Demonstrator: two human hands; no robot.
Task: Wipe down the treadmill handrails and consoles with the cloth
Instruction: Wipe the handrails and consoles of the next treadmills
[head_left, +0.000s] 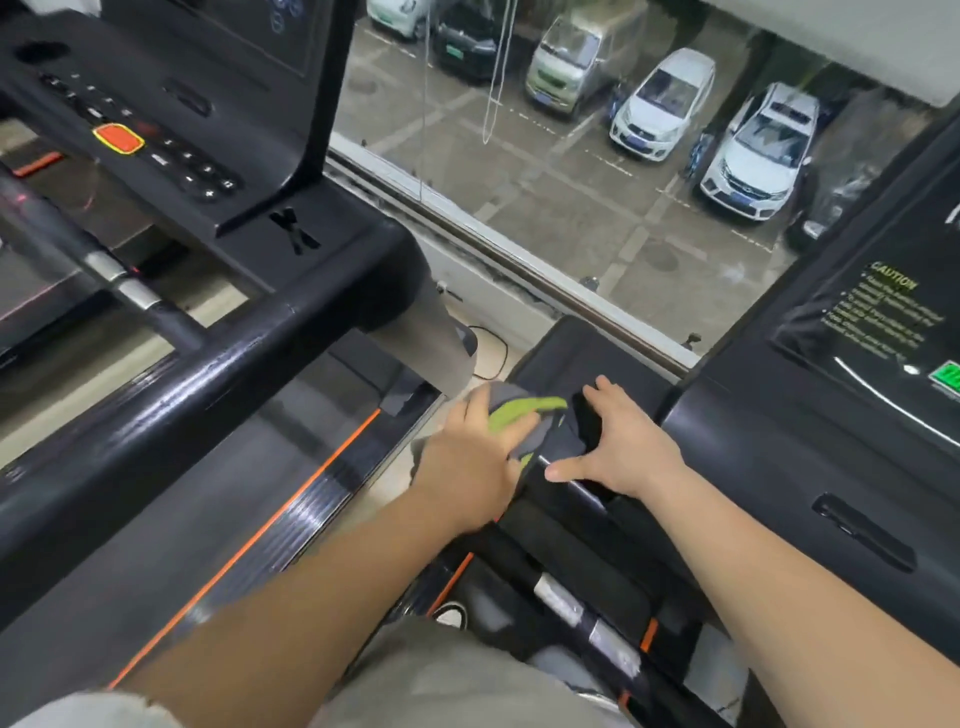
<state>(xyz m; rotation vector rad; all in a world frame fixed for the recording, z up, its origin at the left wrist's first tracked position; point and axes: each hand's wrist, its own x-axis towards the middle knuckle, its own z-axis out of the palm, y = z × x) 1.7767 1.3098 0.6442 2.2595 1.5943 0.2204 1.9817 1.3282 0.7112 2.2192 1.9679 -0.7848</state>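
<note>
My left hand (470, 457) presses a grey and lime-green cloth (524, 421) onto the black handrail end (571, 364) of the right-hand treadmill. My right hand (621, 441) rests beside it on the same black part, fingers spread, thumb pointing left toward the cloth. The right treadmill's console (857, 332) with a yellow caution label rises at the right edge. The left treadmill's console (156, 130) with an orange stop button sits at the upper left, and its thick black handrail (182, 379) runs diagonally below it.
A window sill (519, 249) runs diagonally behind both machines; parked cars show through the glass. The left treadmill's belt deck (218, 493) with an orange stripe lies below. A cable (493, 348) trails on the floor between the machines. My grey shorts fill the bottom.
</note>
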